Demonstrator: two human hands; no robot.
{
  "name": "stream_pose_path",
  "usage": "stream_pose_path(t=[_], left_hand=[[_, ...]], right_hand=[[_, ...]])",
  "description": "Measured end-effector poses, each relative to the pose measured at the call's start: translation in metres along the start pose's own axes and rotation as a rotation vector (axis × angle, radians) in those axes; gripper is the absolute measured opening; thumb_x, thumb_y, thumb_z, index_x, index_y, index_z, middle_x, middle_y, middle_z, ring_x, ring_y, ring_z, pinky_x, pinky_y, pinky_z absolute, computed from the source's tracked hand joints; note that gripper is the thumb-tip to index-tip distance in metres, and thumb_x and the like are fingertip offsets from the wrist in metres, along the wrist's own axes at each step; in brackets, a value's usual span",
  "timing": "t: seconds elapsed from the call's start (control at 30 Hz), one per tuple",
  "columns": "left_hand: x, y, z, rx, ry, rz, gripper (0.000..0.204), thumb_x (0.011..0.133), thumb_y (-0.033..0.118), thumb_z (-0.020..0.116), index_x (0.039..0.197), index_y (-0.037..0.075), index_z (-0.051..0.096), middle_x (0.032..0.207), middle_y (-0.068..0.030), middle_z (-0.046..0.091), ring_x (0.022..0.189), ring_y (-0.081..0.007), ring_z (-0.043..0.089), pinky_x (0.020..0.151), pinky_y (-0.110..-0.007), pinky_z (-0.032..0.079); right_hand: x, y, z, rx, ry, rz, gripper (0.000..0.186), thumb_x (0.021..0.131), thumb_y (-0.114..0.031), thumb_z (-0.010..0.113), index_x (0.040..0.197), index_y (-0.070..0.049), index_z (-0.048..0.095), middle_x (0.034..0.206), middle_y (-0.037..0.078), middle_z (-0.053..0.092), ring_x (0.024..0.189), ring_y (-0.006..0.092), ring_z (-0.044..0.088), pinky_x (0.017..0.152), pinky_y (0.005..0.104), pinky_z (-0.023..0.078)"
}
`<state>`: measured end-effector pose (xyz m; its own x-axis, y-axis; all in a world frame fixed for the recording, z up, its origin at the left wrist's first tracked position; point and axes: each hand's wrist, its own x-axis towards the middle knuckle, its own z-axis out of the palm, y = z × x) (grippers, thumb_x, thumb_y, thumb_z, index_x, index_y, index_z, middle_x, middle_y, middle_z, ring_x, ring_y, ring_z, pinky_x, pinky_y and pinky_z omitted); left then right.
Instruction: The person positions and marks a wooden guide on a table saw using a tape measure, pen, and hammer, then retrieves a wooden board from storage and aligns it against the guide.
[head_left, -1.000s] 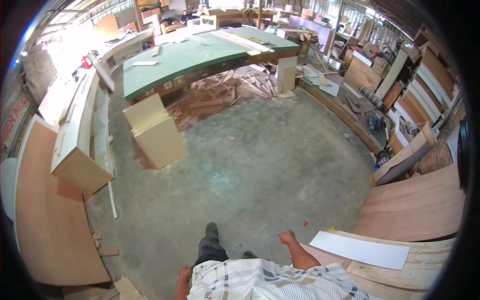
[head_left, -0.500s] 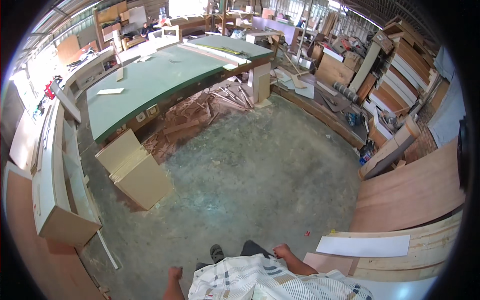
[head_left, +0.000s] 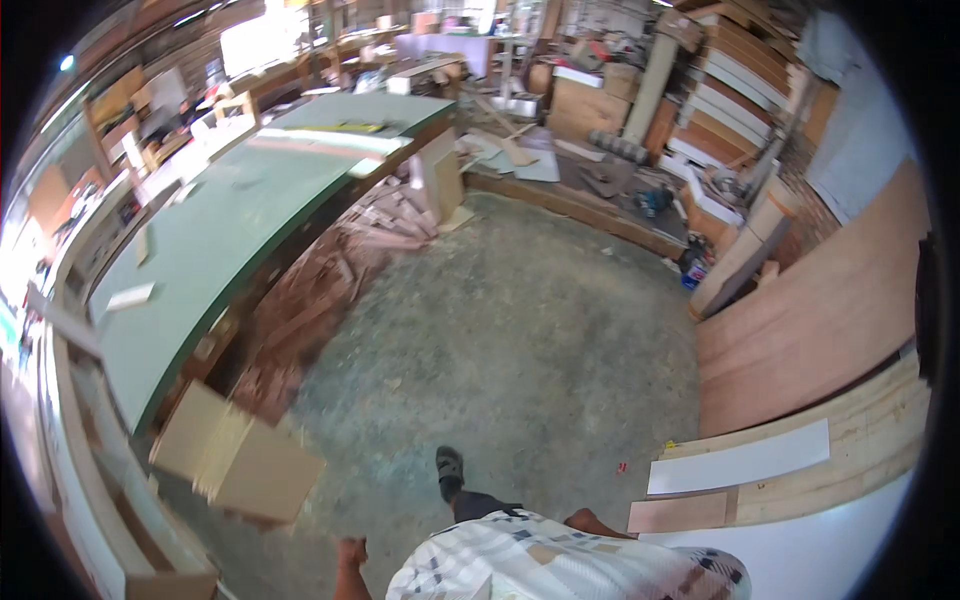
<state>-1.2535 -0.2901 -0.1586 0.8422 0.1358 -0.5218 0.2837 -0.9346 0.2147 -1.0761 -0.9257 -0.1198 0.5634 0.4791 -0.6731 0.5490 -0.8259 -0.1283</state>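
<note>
Low in the view, my left hand point(head_left: 352, 552) hangs beside my patterned white shirt point(head_left: 540, 560), its fingers curled in with nothing seen in them. My right hand point(head_left: 582, 520) is partly covered by the shirt on the other side, and its fingers cannot be made out. Neither hand touches any object that I can see. One dark shoe point(head_left: 450, 462) is stretched forward on the concrete floor point(head_left: 500, 340). Closest to the left hand is a beige box-like piece point(head_left: 265, 470) standing on the floor. White and pinkish boards lie close to the right hand.
A long green-topped workbench point(head_left: 210, 240) runs along the left, with wood scraps point(head_left: 385, 215) under it. Large plywood point(head_left: 800, 330) and a white strip point(head_left: 745, 458) are at the right. A rolled sheet point(head_left: 740, 260) leans near a low platform point(head_left: 570, 215) holding a teal power tool point(head_left: 655, 202).
The view has turned and moved forward, so the workbench and beige piece sit further left and nearer. A foot has stepped ahead. My right hand has drawn back behind the shirt.
</note>
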Motion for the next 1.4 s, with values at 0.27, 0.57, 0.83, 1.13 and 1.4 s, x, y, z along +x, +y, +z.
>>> stream_pose_path(t=[0.27, 0.57, 0.83, 1.13, 1.4], left_hand=[[0.115, 0.055, -0.091, -0.172, -0.08, -0.074, 0.041, 0.071, 0.026, 0.067, 0.108, 0.01, 0.066, 0.107, -0.023, 0.063, 0.102, -0.0442, 0.059, 0.093, -0.053, 0.044], [0.348, 0.088, -0.215, -0.114, -0.109, 0.085, 0.036, 0.07, 0.027, 0.067, 0.101, 0.008, 0.067, 0.089, -0.0194, 0.066, 0.086, -0.0419, 0.062, 0.08, -0.052, 0.049], [0.557, 0.066, -0.365, 0.053, 0.157, 0.58, 0.025, 0.068, 0.034, 0.07, 0.077, 0.011, 0.064, 0.063, -0.0128, 0.063, 0.065, -0.0348, 0.065, 0.057, -0.049, 0.05], [0.873, 0.189, -0.548, 0.171, -0.129, 0.219, 0.05, 0.085, 0.047, 0.055, 0.096, 0.0, 0.069, 0.105, -0.0265, 0.065, 0.104, -0.0451, 0.059, 0.091, -0.049, 0.047], [1.048, 0.364, -0.699, -0.384, 0.091, 0.12, 0.041, 0.086, 0.04, 0.055, 0.097, 0.003, 0.069, 0.103, -0.024, 0.066, 0.099, -0.0444, 0.061, 0.089, -0.047, 0.05]], right_hand=[[0.218, 0.06, -0.141, 0.757, 0.663, 0.016, 0.024, 0.078, -0.028, 0.065, 0.07, -0.006, 0.065, 0.059, 0.014, 0.058, 0.056, 0.0265, 0.062, 0.056, 0.042, 0.05], [0.385, 0.037, -0.455, 0.939, 0.617, 0.15, 0.03, 0.085, -0.032, 0.058, 0.089, -0.003, 0.067, 0.093, 0.019, 0.066, 0.091, 0.0353, 0.064, 0.079, 0.0451, 0.049], [0.486, 0.17, -0.392, 0.857, 0.214, 0.499, 0.028, 0.078, -0.03, 0.057, 0.072, -0.005, 0.07, 0.071, 0.017, 0.067, 0.065, 0.0299, 0.067, 0.062, 0.0415, 0.051], [0.446, 0.302, -0.396, 0.493, 0.137, 0.663, 0.025, 0.063, -0.027, 0.071, 0.086, -0.017, 0.072, 0.08, 0.009, 0.07, 0.067, 0.0271, 0.068, 0.057, 0.0408, 0.052], [0.553, 0.32, -0.35, 0.515, 0.224, 0.625, 0.028, 0.068, -0.03, 0.066, 0.094, -0.019, 0.073, 0.086, 0.014, 0.07, 0.083, 0.032, 0.068, 0.075, 0.0472, 0.053]])
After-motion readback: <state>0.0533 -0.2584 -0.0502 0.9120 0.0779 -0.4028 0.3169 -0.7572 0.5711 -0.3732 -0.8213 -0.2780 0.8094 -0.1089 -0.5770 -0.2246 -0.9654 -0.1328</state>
